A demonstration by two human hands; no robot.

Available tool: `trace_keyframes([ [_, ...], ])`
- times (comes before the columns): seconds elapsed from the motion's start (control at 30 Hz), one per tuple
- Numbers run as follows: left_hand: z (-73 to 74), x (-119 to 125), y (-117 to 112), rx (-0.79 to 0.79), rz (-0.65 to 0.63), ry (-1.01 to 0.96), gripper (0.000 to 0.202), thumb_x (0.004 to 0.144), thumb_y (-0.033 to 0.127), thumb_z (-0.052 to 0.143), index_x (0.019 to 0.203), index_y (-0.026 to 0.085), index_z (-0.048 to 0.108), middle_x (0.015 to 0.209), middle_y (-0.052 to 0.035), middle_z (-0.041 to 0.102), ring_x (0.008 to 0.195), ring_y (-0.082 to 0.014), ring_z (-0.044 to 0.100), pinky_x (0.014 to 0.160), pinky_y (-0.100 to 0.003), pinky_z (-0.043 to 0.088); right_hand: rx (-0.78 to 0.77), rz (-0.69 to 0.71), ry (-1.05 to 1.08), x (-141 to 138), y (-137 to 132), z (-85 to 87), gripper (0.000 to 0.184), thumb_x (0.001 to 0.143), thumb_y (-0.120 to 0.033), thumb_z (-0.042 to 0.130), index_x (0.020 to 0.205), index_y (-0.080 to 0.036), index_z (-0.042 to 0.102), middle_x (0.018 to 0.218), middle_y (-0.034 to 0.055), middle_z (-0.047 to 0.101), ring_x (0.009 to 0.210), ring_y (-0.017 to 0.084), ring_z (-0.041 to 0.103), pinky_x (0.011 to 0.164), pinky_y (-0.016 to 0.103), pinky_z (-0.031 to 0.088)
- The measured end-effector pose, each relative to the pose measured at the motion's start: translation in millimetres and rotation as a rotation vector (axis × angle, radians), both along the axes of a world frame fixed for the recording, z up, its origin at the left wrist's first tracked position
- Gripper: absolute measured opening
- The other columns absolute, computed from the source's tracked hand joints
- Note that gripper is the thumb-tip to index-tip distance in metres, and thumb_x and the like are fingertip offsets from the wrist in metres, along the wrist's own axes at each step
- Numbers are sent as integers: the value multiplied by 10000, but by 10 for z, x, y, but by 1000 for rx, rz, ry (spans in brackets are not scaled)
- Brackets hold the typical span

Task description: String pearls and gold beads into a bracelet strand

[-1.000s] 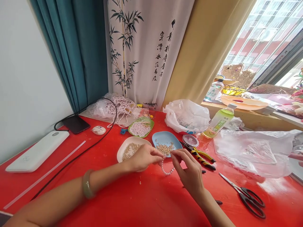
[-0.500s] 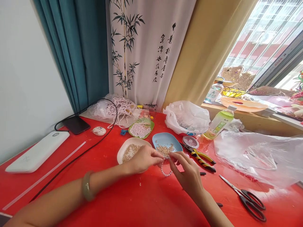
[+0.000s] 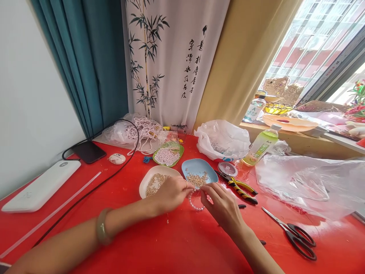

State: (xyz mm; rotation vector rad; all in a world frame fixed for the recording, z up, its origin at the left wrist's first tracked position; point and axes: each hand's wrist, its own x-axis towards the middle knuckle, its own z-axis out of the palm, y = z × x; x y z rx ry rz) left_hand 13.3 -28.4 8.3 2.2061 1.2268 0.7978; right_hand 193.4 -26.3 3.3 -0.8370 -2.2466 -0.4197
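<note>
Between my fingertips hangs a looped string of pale pink pearl beads. My left hand pinches its left side, and a ring and a green bangle show on that arm. My right hand is closed at the loop's right upper end, its fingertips pressed together. Just beyond the fingers is a blue dish with gold beads. A white dish of gold beads lies partly behind my left hand. Farther back, a green dish holds pink pearl beads.
Yellow-and-black pliers, a clear spool and scissors lie to the right. Plastic bags and a green-labelled bottle stand behind. At left are a power bank, a phone and a black cable.
The camera view has shifted slightly, moving the whole scene a little left. Both hands stay at the bead loop, which now hangs wider and more to the left between them.
</note>
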Motion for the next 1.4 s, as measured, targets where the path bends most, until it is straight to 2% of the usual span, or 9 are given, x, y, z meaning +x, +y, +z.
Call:
trace_keyframes([
  [0.2,-38,-4,-18,181,-49,167,243,797,119,383,849,157,617,719,-64,584,704,-173,507,627,-262,370,-56,-19,122,-39,-10,-42,185,765,-66,408,657,-189,495,566,1,488,523,115,461,502,230,384],
  [0.4,-2,1,-50,181,-62,154,239,800,133,370,817,162,607,705,-50,558,662,-154,496,596,-248,353,-248,-29,303,-64,-16,-32,152,727,-76,437,639,-197,465,568,-18,471,503,103,465,484,211,392],
  [0.53,72,-4,-26,-70,-43,-16,220,810,241,418,793,165,623,688,-27,593,663,-144,523,621,-241,370,-273,-25,365,-42,10,-9,141,734,-74,436,671,-197,465,569,-28,477,491,95,455,473,199,396],
  [0.7,107,-3,49,-488,-137,-458,325,823,376,418,839,128,627,807,-55,641,778,-155,574,722,-265,414,-384,38,520,-17,3,52,120,772,-104,448,703,-193,489,615,-12,507,522,103,456,481,209,403],
  [0.83,72,55,30,-716,-245,-721,290,761,373,536,807,104,633,757,-65,641,761,-154,586,767,-301,424,-456,113,554,-51,-44,90,124,788,-125,461,695,-189,511,622,-6,515,535,107,471,482,216,406],
  [0.97,44,85,-20,-864,-302,-822,278,708,366,606,787,101,638,716,-60,632,710,-147,589,763,-319,435,-505,146,551,-74,-68,86,123,797,-140,465,708,-186,537,629,0,531,546,112,493,490,226,413],
  [1.17,11,103,-9,-813,-217,-808,279,651,382,646,707,109,647,667,-44,599,598,-124,534,604,-267,430,-640,89,600,-59,-93,92,108,812,-224,474,784,-187,572,704,21,581,609,127,537,555,239,440],
  [1.27,9,126,0,-751,-31,-855,266,614,362,678,728,123,654,682,-38,600,610,-117,524,577,-238,406,-804,17,659,-77,-103,105,154,811,-314,476,810,-184,559,704,21,592,576,123,534,513,225,433],
  [1.4,36,142,-6,-718,143,-908,285,556,348,717,712,122,644,675,-42,607,640,-134,543,569,-232,398,-1043,41,611,-121,-96,88,219,788,-372,483,740,-173,562,621,10,585,527,117,518,469,211,413],
])
